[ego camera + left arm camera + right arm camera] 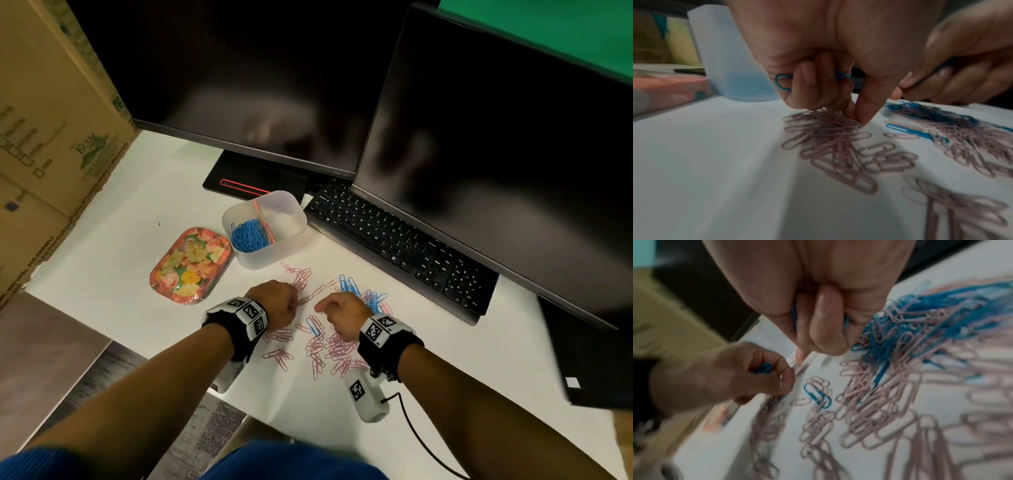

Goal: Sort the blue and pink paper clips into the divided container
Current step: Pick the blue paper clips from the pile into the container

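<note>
Both hands down among the loose clips

Left hand (818,68) has its grip curled round blue clips (782,81); right hand (818,308) likewise grips blue clips (794,316). Pink clips (329,349) litter the bench (120,274) beneath; divided container (291,219) beyond the left grip.

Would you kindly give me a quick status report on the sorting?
Left hand and right hand each grip blue clips. Container: blue clips one side, few pink clips beside the divider. Mixed clips remain on desk. Nothing in the way.

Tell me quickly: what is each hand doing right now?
Left hand: fingers curled around blue paper clips.
Right hand: fingers curled, also gripping blue clips.
</note>
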A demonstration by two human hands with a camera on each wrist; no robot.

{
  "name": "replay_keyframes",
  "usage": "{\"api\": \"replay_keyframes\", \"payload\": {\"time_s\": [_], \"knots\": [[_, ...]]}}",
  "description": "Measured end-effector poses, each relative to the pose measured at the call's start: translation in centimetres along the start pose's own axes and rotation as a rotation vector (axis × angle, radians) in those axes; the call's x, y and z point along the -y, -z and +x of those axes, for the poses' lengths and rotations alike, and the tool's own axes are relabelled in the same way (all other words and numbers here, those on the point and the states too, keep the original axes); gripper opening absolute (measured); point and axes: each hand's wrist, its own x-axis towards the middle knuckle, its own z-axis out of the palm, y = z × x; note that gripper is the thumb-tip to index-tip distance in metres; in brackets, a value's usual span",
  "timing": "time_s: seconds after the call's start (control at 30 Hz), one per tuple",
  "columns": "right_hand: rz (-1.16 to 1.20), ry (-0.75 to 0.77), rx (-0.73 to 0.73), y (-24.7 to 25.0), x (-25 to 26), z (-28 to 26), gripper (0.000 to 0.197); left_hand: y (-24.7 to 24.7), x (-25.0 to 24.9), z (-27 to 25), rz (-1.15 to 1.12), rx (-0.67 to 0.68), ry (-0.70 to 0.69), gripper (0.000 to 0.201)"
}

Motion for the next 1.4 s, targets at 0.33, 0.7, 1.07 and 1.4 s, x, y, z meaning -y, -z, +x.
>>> {"api": "replay_keyframes", "payload": {"time_s": [0.33, 0.7, 1.07, 1.4], "knots": [[0.336, -0.107, 0.119, 0.7, 0.5, -1.6, 0.031, 1.9, 1.2, -0.3, 0.009, -0.043, -0.016, 0.016], [-0.175, 0.027, 0.023, -0.5, 1.1, -0.8, 0.021, 2.5, 0.9, -0.4, 0.111, -0.002, -0.053, 0.021], [-0.662, 0.161, -0.155, -0.7, -0.8, -0.7, 0.005, 1.1, 2.0, -0.1, 0.117, -0.105, 0.009, 0.010], [-0.975, 0.194, -0.095, -1.1, 0.5, -0.6, 0.026, 1.2, 2.1, -1.0, 0.107, -0.027, -0.012, 0.015]]}}
